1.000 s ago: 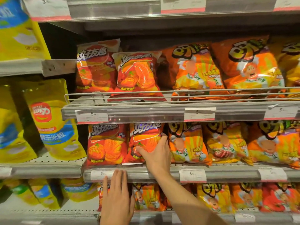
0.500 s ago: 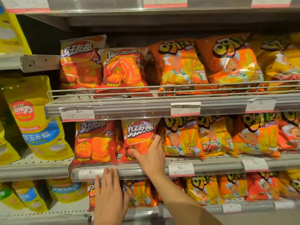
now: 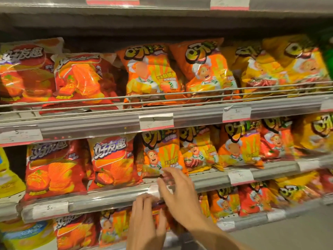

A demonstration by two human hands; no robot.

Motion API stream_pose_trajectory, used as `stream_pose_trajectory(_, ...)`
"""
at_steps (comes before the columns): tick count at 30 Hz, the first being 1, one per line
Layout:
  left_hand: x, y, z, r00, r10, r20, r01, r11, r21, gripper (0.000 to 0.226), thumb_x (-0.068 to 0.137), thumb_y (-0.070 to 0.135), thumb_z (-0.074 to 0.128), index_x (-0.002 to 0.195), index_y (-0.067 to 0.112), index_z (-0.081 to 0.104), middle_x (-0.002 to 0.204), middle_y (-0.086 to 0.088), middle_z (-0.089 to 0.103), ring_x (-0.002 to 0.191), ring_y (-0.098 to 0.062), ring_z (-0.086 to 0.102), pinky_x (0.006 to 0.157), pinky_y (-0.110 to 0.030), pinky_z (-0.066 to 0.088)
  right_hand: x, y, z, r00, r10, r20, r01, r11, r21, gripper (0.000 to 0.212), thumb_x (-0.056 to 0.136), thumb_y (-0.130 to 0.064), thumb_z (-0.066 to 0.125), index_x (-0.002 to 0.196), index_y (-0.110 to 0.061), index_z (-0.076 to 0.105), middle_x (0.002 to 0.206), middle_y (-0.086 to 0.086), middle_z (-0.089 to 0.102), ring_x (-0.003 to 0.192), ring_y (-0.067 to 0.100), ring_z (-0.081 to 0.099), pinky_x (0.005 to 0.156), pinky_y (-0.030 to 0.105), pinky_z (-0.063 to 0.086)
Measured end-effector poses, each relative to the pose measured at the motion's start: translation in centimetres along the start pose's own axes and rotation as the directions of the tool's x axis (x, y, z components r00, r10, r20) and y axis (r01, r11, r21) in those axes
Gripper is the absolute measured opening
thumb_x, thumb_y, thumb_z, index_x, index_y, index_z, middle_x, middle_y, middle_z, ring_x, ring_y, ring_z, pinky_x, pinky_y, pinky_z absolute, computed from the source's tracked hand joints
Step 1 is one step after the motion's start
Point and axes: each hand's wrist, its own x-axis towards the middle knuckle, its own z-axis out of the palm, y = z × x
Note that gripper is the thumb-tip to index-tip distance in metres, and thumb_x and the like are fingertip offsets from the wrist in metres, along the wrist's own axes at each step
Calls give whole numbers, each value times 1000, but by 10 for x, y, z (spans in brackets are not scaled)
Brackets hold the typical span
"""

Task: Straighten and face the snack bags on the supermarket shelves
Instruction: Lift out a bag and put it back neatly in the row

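Fingers of both my hands are spread apart and straight, gripping nothing. My right hand (image 3: 177, 193) sits at about five o'clock from the middle of the view, its fingertips (image 3: 168, 170) just at the bottom edge of an orange chef bag (image 3: 162, 154) on the middle shelf; motion blur keeps me from telling whether they touch it. My left hand (image 3: 146, 226) is lower, near six o'clock, its fingertips at the front rail of the middle shelf (image 3: 111, 197) and partly in front of the bags on the bottom shelf.

Going by size: the shelving fills the whole view, three tiers with grey price rails. The top tier, from nine o'clock across to three o'clock, carries two big red chip bags (image 3: 79, 78), then two orange chef bags (image 3: 151, 74), then yellow bags (image 3: 288, 65), all behind a wire guard (image 3: 180, 96). The second red bag leans back and sags.

On the middle shelf, at eight o'clock, stand two red chip bags, the left one (image 3: 54, 168) and the right one (image 3: 113, 161) both upright and facing me. To their right run the orange, yellow and red chef bags toward three o'clock, several tilted and overlapping.

Smaller bags crowd the bottom shelf (image 3: 252, 197). White price tags (image 3: 156, 121) sit on the rails.
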Motion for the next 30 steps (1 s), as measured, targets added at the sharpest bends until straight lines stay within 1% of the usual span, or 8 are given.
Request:
stream_pose_trajectory(3,10,34,31,999,3,35,2,990,-144,28,88,20,60,115,26,56,122,11,50,116,-7,54,96,-19,41,-3,41,-41,963,118,-241,-108,993,54,14,97,-31,64,111,-33,63,98,-17,66,90,4,65,79,31,56)
stream_pose_trajectory(7,43,81,62,992,-9,127,40,968,-249,44,99,29,50,141,34,37,146,20,31,135,1,36,112,-32,37,11,84,-98,861,164,-481,-186,983,2,23,95,-30,67,116,-23,60,102,-8,62,97,14,61,82,15,44)
stream_pose_trajectory(12,87,116,97,992,-89,95,112,953,-280,61,100,42,45,154,32,18,159,19,14,145,3,14,117,-20,18,44,123,-154,745,184,-642,-325,940,-108,79,81,-52,74,139,-6,44,131,15,49,127,35,41,107,50,34)
stream_pose_trajectory(16,115,118,117,954,-267,134,290,936,-199,83,98,47,50,157,12,4,165,-4,1,152,-16,0,118,-26,5,65,141,-177,819,357,-449,-438,895,-88,131,60,-79,74,158,-12,17,155,20,33,144,35,27,117,52,24)
stream_pose_trajectory(20,138,117,123,902,-418,103,430,887,-166,76,89,52,64,135,-2,35,135,-16,41,132,-31,36,110,-37,32,80,153,-183,869,422,-257,-448,893,-48,156,42,-91,68,161,-23,-6,167,11,19,152,30,23,117,48,30)
stream_pose_trajectory(25,158,100,123,800,-515,306,590,769,-247,87,74,57,77,119,-14,54,115,-26,64,113,-40,61,98,-50,49,86,159,-184,873,433,-225,-459,886,-73,154,45,-88,74,160,-24,-5,167,9,23,149,31,32,110,49,39)
stream_pose_trajectory(27,160,100,121,776,-551,307,627,728,-277,88,70,54,83,121,-11,52,107,-19,68,104,-33,65,90,-44,54,87,158,-186,875,416,-249,-448,890,-88,146,52,-83,78,160,-24,-1,165,9,29,146,32,37,106,49,43)
stream_pose_trajectory(30,161,103,116,767,-579,277,642,710,-291,74,64,49,88,108,-1,56,63,1,65,62,-13,66,60,-31,51,86,157,-192,882,391,-261,-432,893,-122,139,57,-79,79,161,-25,4,164,8,30,146,32,37,106,49,44)
